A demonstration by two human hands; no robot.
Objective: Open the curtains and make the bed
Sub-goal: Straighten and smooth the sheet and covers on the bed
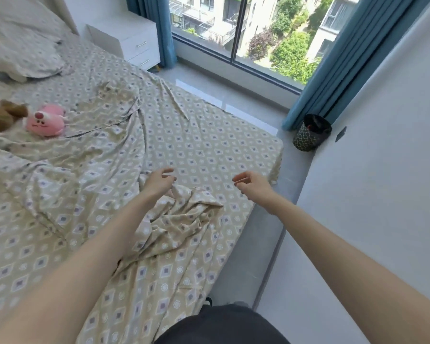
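Bed [209, 150] fills the left and middle of the scene, its patterned quilt [174, 219] rumpled in a heap nearest the person; left hand [159, 182] and right hand [252, 183] hover just above it, fingers loosely curled, holding nothing; farther left lie a pink plush toy [46, 121] and pillow [23, 53]; beyond, blue curtains [338, 70] already stand open, so the bed-making is left.

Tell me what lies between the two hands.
Head view: between the left hand and right hand only flat patterned sheet shows; the rumpled quilt bunches just below.
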